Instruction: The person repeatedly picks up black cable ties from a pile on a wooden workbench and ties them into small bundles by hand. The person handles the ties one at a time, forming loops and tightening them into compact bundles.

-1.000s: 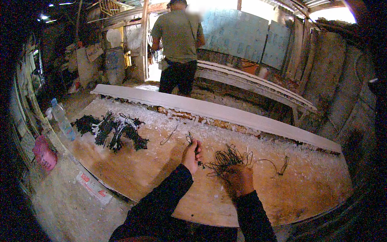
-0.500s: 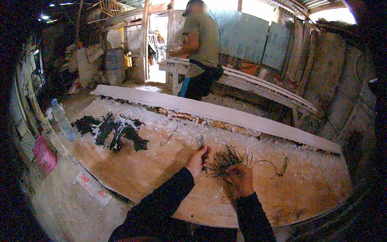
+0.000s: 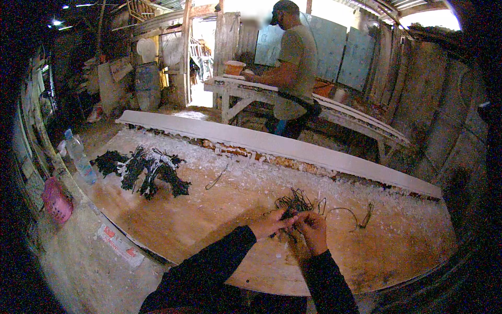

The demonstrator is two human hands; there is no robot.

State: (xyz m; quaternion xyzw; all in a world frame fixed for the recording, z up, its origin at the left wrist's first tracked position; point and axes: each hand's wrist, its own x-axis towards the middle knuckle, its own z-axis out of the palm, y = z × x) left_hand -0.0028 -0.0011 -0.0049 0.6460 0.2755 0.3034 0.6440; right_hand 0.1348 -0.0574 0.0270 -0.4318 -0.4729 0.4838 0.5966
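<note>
My left hand is closed on a small bunch of dark cords, mostly hidden by the fingers. Right beside it, my right hand pinches at the same bunch, fingertips meeting the left hand's. Just beyond both hands lies a loose tangle of dark cords on the wooden tabletop. To its right, a single curved strand ends in a small loop. Several tied bundles of black cords, some with whitish ties, are grouped at the far left of the table. Between them and my hands is one short strand.
A long white plaster-like strip runs along the table's far edge, with white crumbs before it. At left are a plastic bottle, a pink basket and a printed sack. Another person works at a white-coated bench behind.
My left hand has moved right and nearer, bringing its bunch against my right hand. The other person has shifted right and leans over the bench; an orange tub now shows there.
</note>
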